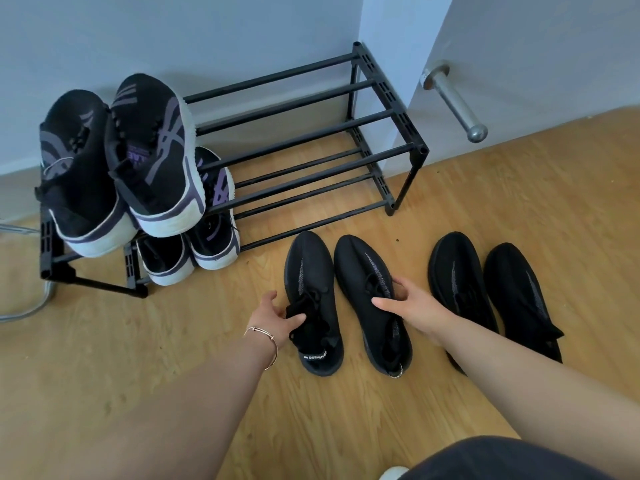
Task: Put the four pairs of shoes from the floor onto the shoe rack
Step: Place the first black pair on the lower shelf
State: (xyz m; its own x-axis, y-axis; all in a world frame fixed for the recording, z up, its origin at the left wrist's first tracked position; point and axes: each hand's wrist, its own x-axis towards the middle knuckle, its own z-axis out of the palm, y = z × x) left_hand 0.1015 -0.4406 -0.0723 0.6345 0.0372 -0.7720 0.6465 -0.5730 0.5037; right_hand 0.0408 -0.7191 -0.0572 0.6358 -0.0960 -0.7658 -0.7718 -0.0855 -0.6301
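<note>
A black two-tier shoe rack (pixel 311 133) stands against the wall. One black-and-purple pair (pixel 121 161) sits on its top tier at the left. A second such pair (pixel 194 251) sits on the bottom tier below. Two all-black knit pairs lie on the wooden floor in front. My left hand (pixel 273 320) pinches the tongue of the left shoe (pixel 311 299) of the nearer pair. My right hand (pixel 412 310) wraps over the collar of that pair's right shoe (pixel 367 289). Both shoes still rest on the floor. The other black pair (pixel 491 292) lies to the right, untouched.
The right two-thirds of both rack tiers hold nothing. A white door with a metal lever handle (pixel 453 102) stands at the right, close to the rack's end. A grey cable or tube (pixel 31 306) curls on the floor at the far left.
</note>
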